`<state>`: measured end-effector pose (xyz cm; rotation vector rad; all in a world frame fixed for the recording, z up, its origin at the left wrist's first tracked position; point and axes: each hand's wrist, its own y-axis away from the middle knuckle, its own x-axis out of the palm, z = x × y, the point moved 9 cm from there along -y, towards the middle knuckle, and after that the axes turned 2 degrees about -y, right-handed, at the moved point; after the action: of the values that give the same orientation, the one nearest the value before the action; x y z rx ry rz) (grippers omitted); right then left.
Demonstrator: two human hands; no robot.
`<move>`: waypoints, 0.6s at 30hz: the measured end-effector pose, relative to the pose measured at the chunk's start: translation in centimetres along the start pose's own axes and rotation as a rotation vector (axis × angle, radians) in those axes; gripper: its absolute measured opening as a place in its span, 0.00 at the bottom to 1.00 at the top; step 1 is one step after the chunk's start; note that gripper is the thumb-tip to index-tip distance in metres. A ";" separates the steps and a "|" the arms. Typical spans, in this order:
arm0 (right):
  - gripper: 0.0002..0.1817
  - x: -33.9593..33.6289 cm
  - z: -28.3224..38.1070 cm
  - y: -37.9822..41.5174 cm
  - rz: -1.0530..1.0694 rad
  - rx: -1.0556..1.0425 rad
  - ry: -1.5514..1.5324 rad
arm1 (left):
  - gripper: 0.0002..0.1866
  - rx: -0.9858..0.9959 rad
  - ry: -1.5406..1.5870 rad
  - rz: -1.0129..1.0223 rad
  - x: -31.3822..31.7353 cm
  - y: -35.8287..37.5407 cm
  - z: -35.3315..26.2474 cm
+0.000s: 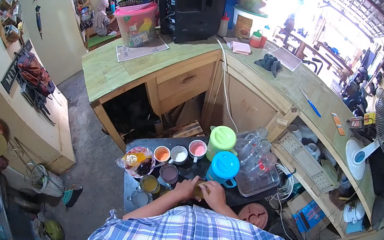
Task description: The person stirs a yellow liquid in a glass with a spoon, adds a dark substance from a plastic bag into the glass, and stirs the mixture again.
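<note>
Fingers of the left hand (187,188) and right hand (213,194) grip a yellowish item (199,189), mostly hidden between them, over the desk (189,170); from it, a blue pitcher (225,165) stands at one o'clock, a yellowish glass (149,183) at nine.

A dark worktop (169,141) stands low, its surface crowded. At its left end sits a patterned plate (139,149). Beside that, three cups run in a row: one with orange contents (162,154), one with white contents (179,154), one with pink contents (197,148). Nearer stand a purplish glass (169,173), a glass of yellowish liquid (149,183) and a pale glass (140,198). Rightward, a green pitcher (222,142) stands behind a blue pitcher (224,167), with a clear tray (254,185) just beside them.
</note>
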<state>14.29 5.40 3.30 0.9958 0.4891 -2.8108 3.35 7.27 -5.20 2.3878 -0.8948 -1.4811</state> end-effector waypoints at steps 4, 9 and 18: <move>0.08 0.1 0.0 0.2 0.025 -0.008 0.113 | 0.45 0.011 0.008 0.000 -0.6 0.6 -0.6; 0.07 -0.6 1.2 0.0 -0.045 -0.032 0.013 | 0.45 0.006 0.011 -0.026 0.1 0.0 0.1; 0.08 -0.9 1.1 0.5 -0.072 -0.034 0.029 | 0.49 0.028 0.032 0.003 0.3 0.0 0.1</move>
<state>14.39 4.59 4.57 1.0336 0.5851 -2.8439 3.41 7.11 -5.49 2.4214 -0.9177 -1.4343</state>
